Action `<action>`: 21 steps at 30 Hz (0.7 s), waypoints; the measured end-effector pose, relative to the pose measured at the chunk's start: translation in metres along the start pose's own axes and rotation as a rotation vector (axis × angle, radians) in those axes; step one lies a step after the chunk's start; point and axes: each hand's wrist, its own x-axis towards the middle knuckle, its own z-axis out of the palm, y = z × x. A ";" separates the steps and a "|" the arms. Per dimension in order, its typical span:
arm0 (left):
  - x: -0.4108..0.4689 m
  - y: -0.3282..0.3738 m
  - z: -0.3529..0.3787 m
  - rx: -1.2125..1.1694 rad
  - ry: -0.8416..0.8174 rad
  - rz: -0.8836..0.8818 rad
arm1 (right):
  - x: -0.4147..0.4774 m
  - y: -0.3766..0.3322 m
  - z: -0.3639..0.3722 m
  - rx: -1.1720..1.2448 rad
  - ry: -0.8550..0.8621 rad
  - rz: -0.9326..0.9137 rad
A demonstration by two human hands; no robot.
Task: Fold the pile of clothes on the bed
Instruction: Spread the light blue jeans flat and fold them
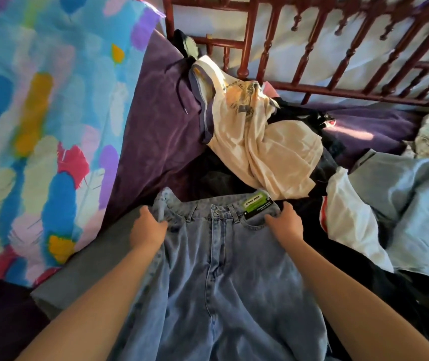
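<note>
Light blue jeans are spread front-up at the near middle of the bed, waistband at the far end, legs running toward the near edge and out of frame. The left hand has its fingers curled round a bunched bit of denim at the left waistband corner. The right hand holds the right corner, thumb on the front and fingers hooked over the top edge. A green tag sits on the waistband just left of that hand.

Just past the jeans is the unfolded pile: a crumpled cream T-shirt with a faded print lying on top of dark clothes. A white garment is to the right, with pale blue fabric beyond it. A grey cloth lies flat under the left side of the jeans. The purple blanket covers the bed, a bright feather-print sheet fills the left, and a dark red spindle bed rail runs along the far side.
</note>
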 end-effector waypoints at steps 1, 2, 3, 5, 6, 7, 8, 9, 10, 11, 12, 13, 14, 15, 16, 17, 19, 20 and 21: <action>-0.003 0.003 -0.001 -0.021 0.008 -0.002 | -0.003 -0.002 -0.003 0.013 0.010 0.003; -0.006 0.006 -0.004 -0.033 0.017 0.008 | -0.007 -0.005 -0.007 0.038 0.019 0.005; -0.012 0.010 -0.007 -0.041 0.027 0.028 | -0.011 -0.008 -0.011 0.070 0.031 0.002; -0.027 0.022 -0.016 -0.069 0.054 0.083 | -0.023 -0.016 -0.021 0.125 0.055 -0.016; -0.036 0.028 -0.021 -0.090 0.069 0.113 | -0.031 -0.021 -0.026 0.145 0.069 -0.031; -0.047 0.035 -0.027 -0.110 0.085 0.145 | -0.040 -0.027 -0.032 0.170 0.083 -0.049; -0.059 0.043 -0.034 -0.126 0.104 0.179 | -0.050 -0.033 -0.038 0.207 0.092 -0.069; -0.072 0.050 -0.041 -0.144 0.123 0.216 | -0.061 -0.040 -0.044 0.251 0.098 -0.091; -0.085 0.057 -0.049 -0.168 0.134 0.250 | -0.072 -0.048 -0.049 0.291 0.109 -0.117; -0.099 0.064 -0.056 -0.200 0.143 0.286 | -0.085 -0.056 -0.056 0.326 0.119 -0.143; -0.113 0.071 -0.064 -0.234 0.151 0.322 | -0.098 -0.064 -0.063 0.367 0.132 -0.170; -0.128 0.077 -0.071 -0.267 0.160 0.353 | -0.112 -0.073 -0.073 0.421 0.142 -0.192; -0.142 0.084 -0.079 -0.296 0.170 0.381 | -0.125 -0.082 -0.083 0.484 0.149 -0.211; -0.156 0.091 -0.086 -0.322 0.181 0.412 | -0.139 -0.091 -0.094 0.540 0.151 -0.233; -0.170 0.098 -0.094 -0.349 0.190 0.451 | -0.152 -0.100 -0.106 0.580 0.145 -0.266; -0.184 0.105 -0.102 -0.372 0.199 0.500 | -0.165 -0.109 -0.118 0.601 0.127 -0.304; -0.214 0.123 -0.118 -0.409 0.215 0.612 | -0.191 -0.125 -0.141 0.619 0.095 -0.391; -0.228 0.131 -0.125 -0.429 0.221 0.671 | -0.203 -0.132 -0.152 0.628 0.087 -0.428; -0.242 0.139 -0.131 -0.449 0.226 0.723 | -0.215 -0.138 -0.163 0.646 0.079 -0.447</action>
